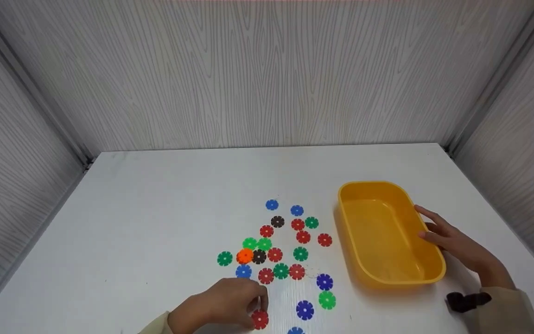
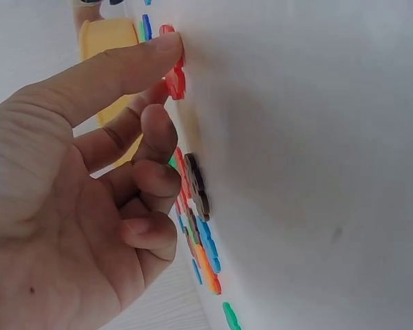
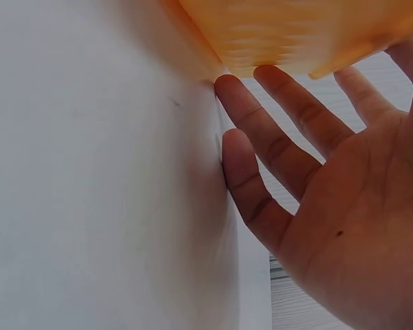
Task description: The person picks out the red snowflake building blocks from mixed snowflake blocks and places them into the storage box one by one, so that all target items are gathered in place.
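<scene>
Near the front of the table, my left hand [image 1: 237, 301] pinches a red plastic snowflake building disc [image 1: 260, 319] between thumb and index finger. In the left wrist view that red disc [image 2: 175, 82] is tilted up at the fingertips, close to the tabletop, and the other fingers are curled. On the right, my right hand [image 1: 461, 246] holds the side of a yellow plastic tub [image 1: 357, 246], thumb over the rim and fingers along its outer wall. From the right wrist, the fingertips touch the tub's side [image 3: 275, 41] low down. No disc shows inside the tub.
Several loose discs in red, green, blue, black and orange lie between the left hand and the tub, such as a dark blue disc [image 1: 305, 310] and an orange disc [image 1: 245, 255]. White wood-grain panels [image 1: 267, 74] enclose the white table [image 1: 155, 195].
</scene>
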A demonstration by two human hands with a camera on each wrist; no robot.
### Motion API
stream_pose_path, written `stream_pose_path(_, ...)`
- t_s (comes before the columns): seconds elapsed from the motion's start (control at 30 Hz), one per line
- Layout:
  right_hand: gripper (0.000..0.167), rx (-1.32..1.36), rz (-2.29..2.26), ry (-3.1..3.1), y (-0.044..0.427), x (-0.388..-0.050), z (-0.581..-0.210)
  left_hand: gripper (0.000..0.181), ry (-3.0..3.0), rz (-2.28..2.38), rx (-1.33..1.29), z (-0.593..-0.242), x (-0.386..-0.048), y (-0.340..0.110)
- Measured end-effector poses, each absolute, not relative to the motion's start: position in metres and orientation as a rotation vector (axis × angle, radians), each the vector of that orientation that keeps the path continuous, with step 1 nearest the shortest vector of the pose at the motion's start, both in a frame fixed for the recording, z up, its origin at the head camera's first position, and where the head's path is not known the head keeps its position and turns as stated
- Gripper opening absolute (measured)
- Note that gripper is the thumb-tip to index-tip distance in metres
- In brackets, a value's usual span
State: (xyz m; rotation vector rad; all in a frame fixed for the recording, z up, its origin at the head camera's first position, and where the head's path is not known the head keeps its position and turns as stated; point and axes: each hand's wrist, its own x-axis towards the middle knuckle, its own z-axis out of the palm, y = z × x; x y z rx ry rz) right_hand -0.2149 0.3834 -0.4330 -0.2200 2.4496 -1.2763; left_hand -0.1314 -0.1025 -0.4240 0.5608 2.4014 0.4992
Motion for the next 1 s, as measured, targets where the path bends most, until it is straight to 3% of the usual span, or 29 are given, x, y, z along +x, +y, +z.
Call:
stream_pose_path(0.43,0.065,-0.227,-1.303,2.446,0.3835,-0.2146,-0.4348,0.037,2.413,0.422,0.702,-0.4245,-0.1293,-0.1019)
stream_pose_path(1.0,0.064,-0.249,-1.326,2.446,0.3839,-0.2147,-0.4346,0.034,2.3,0.587,0.611,-0.4254,-0.1321,-0.1056)
